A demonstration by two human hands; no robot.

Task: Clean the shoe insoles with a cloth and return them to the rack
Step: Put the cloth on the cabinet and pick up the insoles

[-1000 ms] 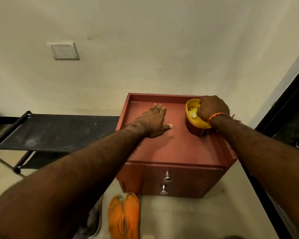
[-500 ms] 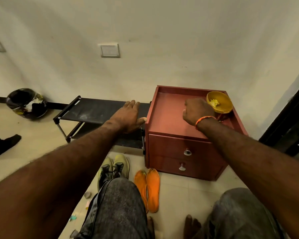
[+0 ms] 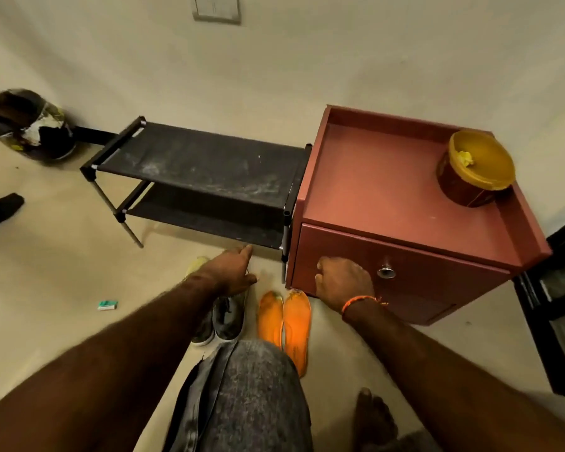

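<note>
Head view: two orange insoles (image 3: 284, 324) lie side by side on the floor at 6 o'clock of the cabinet (image 3: 405, 197), the shoes (image 3: 222, 318) at their 9. The left hand (image 3: 234, 270), spread and empty, hovers over the shoes. The right hand (image 3: 343, 283), loosely curled and empty, hangs before the drawer. The rack (image 3: 196, 177) sits at 11 o'clock of the insoles.
</note>
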